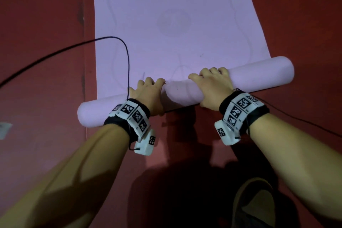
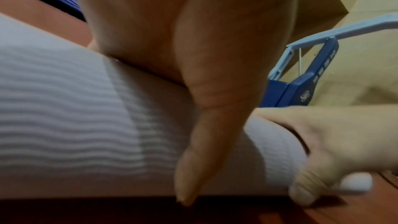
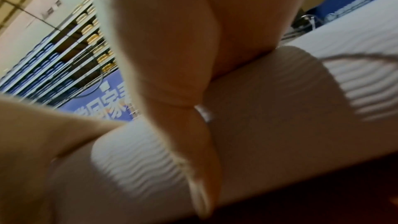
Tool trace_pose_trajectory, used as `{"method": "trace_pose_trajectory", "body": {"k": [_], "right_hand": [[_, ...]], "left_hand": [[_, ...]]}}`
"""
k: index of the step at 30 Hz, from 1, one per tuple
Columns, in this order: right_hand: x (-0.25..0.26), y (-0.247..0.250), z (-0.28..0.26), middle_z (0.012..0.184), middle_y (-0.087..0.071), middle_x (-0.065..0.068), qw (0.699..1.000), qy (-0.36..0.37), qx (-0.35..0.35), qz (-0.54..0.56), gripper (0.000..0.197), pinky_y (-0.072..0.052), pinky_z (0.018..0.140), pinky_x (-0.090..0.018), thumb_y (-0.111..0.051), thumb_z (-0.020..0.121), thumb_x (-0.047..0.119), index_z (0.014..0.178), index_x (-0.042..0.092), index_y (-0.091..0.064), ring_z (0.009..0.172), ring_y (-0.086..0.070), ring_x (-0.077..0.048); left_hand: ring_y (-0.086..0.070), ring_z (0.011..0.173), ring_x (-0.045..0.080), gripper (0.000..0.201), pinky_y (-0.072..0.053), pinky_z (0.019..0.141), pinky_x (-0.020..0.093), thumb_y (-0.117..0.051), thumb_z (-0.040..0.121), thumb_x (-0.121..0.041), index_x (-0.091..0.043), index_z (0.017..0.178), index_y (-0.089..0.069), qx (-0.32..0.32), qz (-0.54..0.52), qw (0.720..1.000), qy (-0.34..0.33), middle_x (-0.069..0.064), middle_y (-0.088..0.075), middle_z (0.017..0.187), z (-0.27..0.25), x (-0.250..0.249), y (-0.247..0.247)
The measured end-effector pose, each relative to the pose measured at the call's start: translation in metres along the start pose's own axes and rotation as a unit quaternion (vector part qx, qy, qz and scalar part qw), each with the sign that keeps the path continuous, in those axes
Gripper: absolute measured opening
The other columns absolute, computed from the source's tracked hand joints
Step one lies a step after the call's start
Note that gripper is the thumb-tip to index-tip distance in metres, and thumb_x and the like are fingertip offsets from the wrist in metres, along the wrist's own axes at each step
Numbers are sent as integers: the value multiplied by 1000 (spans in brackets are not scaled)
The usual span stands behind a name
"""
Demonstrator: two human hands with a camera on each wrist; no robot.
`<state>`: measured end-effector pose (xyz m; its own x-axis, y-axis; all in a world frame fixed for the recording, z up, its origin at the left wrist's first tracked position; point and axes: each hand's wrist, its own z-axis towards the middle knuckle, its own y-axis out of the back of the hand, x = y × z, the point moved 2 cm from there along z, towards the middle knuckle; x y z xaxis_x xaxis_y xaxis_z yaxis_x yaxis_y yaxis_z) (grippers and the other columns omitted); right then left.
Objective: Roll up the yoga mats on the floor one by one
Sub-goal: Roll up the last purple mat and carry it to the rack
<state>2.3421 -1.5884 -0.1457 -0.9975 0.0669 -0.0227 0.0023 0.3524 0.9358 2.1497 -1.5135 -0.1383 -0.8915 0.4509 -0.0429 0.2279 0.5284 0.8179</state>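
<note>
A lilac yoga mat point(image 1: 175, 15) lies flat on the red floor and runs away from me. Its near end is wound into a thick roll point(image 1: 259, 76) lying slantwise across the head view. My left hand point(image 1: 148, 90) grips the roll left of its middle, fingers curled over the top. My right hand point(image 1: 211, 85) grips it just to the right in the same way. In the left wrist view my thumb point(image 2: 200, 142) lies down the near face of the ribbed roll point(image 2: 75, 125). The right wrist view shows my right thumb point(image 3: 193, 142) against the roll point(image 3: 280, 117).
A black cable point(image 1: 74, 48) crosses the red floor point(image 1: 46, 24) and loops over the mat to my left wrist. Another cable point(image 1: 305, 124) trails right. My shoe point(image 1: 253, 203) is at the bottom. A white scrap point(image 1: 4, 129) lies at the left edge.
</note>
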Motion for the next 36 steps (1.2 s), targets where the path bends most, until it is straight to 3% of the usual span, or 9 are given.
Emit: {"method": "trace_pose_trajectory", "body": {"k": [3,6,13,17,20,24,28,32,36], "right_hand": [[-4,12,15,126,-53,-4,998,5,61,25,93,-34,99,-47,-86,59,44,139,34,-39,115,-51,-29],[-4,18,22,129,-52,-4,995,4,93,34,100,-35,100,-48,-88,56,48,141,36,-37,119,-50,-29],[4,-3,8,125,-53,-2,998,-10,-64,-23,92,-31,104,-49,-81,55,31,139,30,-43,110,-50,-29],[1,9,23,126,-53,-3,1000,-7,-3,-15,93,-34,98,-46,-85,55,41,137,33,-41,112,-51,-30],[-3,16,32,129,-52,-4,999,-3,37,-4,101,-35,98,-47,-87,53,50,140,33,-38,116,-50,-31],[-4,22,37,129,-51,-4,997,4,72,13,100,-35,100,-48,-87,55,50,140,33,-38,117,-49,-30],[-4,18,31,131,-51,-6,1000,-4,24,12,105,-33,101,-47,-87,56,47,144,30,-33,119,-50,-31],[4,-1,22,124,-53,-7,996,-15,-74,-44,92,-33,101,-49,-84,52,31,135,24,-45,111,-51,-32],[3,7,32,124,-52,-5,998,-22,-49,-25,89,-33,100,-46,-81,55,29,136,29,-44,109,-52,-30]], "left_hand": [[-41,125,32,93,-32,103,63,-87,64,-37,-31,141,-35,-48,5,999,11,5,-44,133,-3,-5,-5],[-44,120,32,79,-34,101,60,-81,65,-36,-31,133,-40,-69,-10,998,-1,5,-48,127,0,-1,-7],[-46,124,29,87,-38,100,53,-86,63,-45,-36,138,-42,-6,-12,1000,-24,2,-50,127,21,8,5],[-45,125,28,93,-39,101,50,-86,62,-49,-35,141,-39,-12,-8,999,-31,2,-51,130,24,11,11],[-42,128,30,98,-36,103,57,-84,63,-50,-35,146,-34,-58,-17,997,-39,4,-46,135,18,9,11],[-46,121,33,92,-36,98,53,-82,67,-49,-34,144,-35,-142,8,988,-61,4,-47,131,8,6,-4],[-47,114,33,76,-36,92,50,-77,73,-46,-37,137,-37,-152,0,985,-77,4,-51,123,16,10,-8],[-49,115,34,76,-40,94,52,-74,75,-51,-36,140,-38,-134,7,987,-87,6,-54,123,24,14,-2],[-50,114,34,72,-41,95,54,-70,76,-58,-35,137,-39,-112,-2,990,-89,7,-55,120,32,17,4]]}}
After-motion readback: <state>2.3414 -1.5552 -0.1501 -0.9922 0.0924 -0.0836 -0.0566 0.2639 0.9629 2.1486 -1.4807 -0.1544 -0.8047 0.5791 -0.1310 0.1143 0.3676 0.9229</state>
